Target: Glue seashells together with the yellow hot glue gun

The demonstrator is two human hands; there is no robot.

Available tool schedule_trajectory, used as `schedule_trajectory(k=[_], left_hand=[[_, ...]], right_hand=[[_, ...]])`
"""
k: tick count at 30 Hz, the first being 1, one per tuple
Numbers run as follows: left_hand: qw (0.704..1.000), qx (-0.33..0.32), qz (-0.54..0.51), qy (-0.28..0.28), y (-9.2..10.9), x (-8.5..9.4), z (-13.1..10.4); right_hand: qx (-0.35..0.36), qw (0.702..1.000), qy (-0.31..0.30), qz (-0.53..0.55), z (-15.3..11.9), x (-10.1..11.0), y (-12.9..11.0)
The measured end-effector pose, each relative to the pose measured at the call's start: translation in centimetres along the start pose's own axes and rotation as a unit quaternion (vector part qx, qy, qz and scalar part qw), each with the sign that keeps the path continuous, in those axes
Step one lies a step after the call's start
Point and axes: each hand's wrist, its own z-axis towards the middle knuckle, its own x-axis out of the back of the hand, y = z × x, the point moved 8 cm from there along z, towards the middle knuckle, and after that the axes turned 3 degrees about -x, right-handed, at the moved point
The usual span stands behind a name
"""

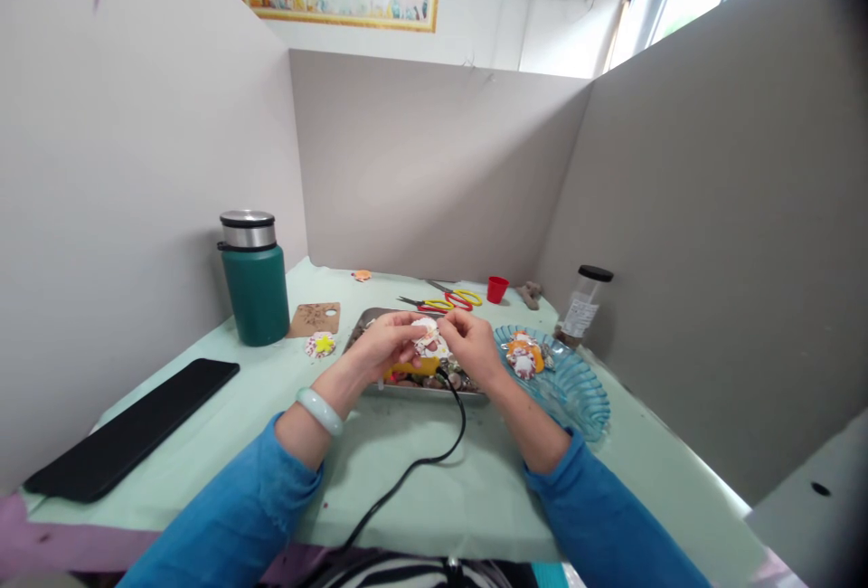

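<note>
My left hand (391,344) is closed, thumb and fingers pinching a small white scalloped piece (429,331) above the metal tray. Just right of it, my right hand (473,346) is closed in a pinch at the piece's edge; what lies between its fingertips is too small to make out. Below both hands, a yellow corded tool (421,367) lies across the metal tray (407,392), its black cord (424,460) running toward me. Several small shell-like or stone-like bits (461,382) fill the tray, partly hidden by my hands.
A green flask (256,294), a black flat case (136,425) and a flower-decorated piece (321,345) stand left. Scissors (434,305) and a red cup (497,289) lie behind the tray. Right are a blue plate (576,398) with decorated pieces and a black-lidded jar (581,306). Grey partitions (434,163) enclose the table.
</note>
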Motion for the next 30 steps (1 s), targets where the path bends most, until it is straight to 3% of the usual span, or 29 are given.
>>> schedule_trajectory(k=[14,25,27,30], left_hand=[[0.995,-0.037,0.07,0.054,0.3,0.9,0.1],[0.995,-0.028,0.094,0.006,0.2,0.6,0.0],[0.994,-0.035,0.099,0.024,0.3,1.0,0.2],[0.989,-0.07,0.087,0.094,1.4,2.3,0.1]], right_hand=[[0.012,1.0,-0.005,-0.016,-0.2,-0.1,-0.2],[0.007,1.0,-0.009,0.001,-0.1,-0.2,0.0],[0.007,1.0,-0.011,0.003,-0.1,-0.1,-0.1],[-0.009,1.0,-0.029,0.005,0.0,-0.3,0.0]])
